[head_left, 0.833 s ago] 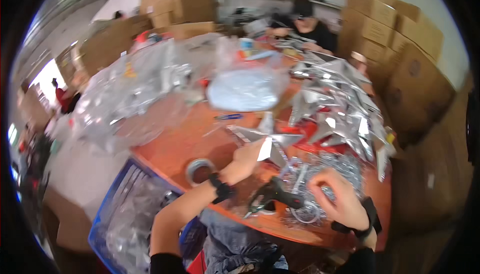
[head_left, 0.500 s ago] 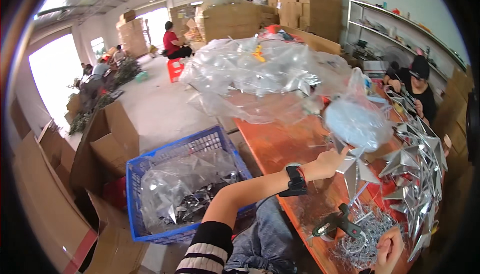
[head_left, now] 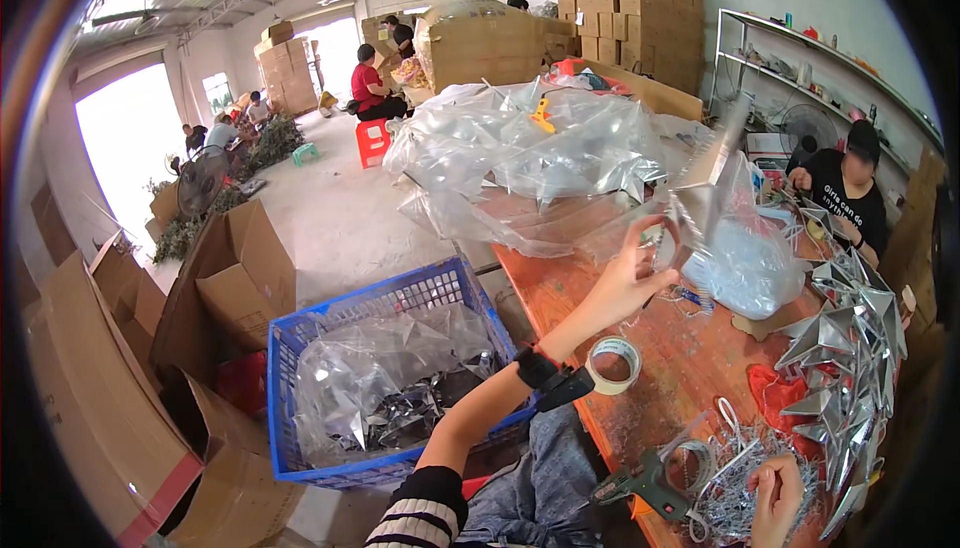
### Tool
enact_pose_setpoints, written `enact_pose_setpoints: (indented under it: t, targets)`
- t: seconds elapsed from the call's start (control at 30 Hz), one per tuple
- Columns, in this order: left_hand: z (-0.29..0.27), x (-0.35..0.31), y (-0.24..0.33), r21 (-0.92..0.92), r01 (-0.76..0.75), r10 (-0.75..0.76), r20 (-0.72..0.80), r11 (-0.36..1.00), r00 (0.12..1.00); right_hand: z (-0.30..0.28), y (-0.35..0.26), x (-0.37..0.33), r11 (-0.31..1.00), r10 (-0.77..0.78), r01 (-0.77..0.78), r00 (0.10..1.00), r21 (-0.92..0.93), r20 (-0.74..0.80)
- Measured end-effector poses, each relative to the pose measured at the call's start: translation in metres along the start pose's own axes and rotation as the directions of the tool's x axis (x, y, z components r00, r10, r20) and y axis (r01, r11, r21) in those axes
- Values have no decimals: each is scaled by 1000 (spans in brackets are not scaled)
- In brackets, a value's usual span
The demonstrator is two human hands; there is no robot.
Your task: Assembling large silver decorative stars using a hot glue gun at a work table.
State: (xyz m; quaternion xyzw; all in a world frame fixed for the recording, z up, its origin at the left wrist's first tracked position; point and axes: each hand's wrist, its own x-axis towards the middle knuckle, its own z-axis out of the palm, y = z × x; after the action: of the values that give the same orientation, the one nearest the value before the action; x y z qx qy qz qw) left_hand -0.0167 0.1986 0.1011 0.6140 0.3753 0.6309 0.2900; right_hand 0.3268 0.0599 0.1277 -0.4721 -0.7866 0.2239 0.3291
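My left hand [head_left: 632, 278] is raised over the orange-red table, fingers closed on a silver star [head_left: 703, 193] that is smeared by motion. At the table's near edge my right hand [head_left: 776, 496] is curled closed above a tangle of silver strings [head_left: 735, 498]; whatever it may hold is too small to make out. A dark green glue gun [head_left: 655, 483] lies left of the strings, beside a clear tape roll [head_left: 690, 465]. Between my hands, a roll of pale tape [head_left: 613, 366] lies on the table. Many silver stars [head_left: 845, 338] are heaped along the right edge.
Left of the table, a blue crate [head_left: 400, 296] holds plastic-wrapped silver pieces. Open cardboard boxes [head_left: 240, 278] stand farther left. Clear plastic bags of stars [head_left: 540, 148] and a bag of pale blue material [head_left: 745, 268] cover the far table. A co-worker [head_left: 845, 188] sits at the right.
My left hand has lifted the silver star up and away from the strings, uncovering the pale tape roll. My right hand stays near the strings. The view has shifted slightly.
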Motion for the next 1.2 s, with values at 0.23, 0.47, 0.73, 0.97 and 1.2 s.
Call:
enact_pose_setpoints:
  t: [0.23,0.47,0.73,0.97,1.2]
  targets:
    - [-21,-66,20,-559,266,-212,161,785,964,2,-10,7,990,-128,129,992,-53,24]
    - [-54,-132,-16,-208,344,-357,-29,916,934,12,9,15,989,-101,99,995,111,11]
    - [-68,-195,-14,-612,242,-369,-87,753,926,17,-1,18,984,-175,173,961,29,213]
    - [-83,-214,4,-510,268,-417,-204,818,886,68,-6,-6,926,-375,291,662,238,649]
    - [-76,-223,4,-466,246,-409,-289,850,866,181,-8,-12,698,-540,715,565,-43,625]
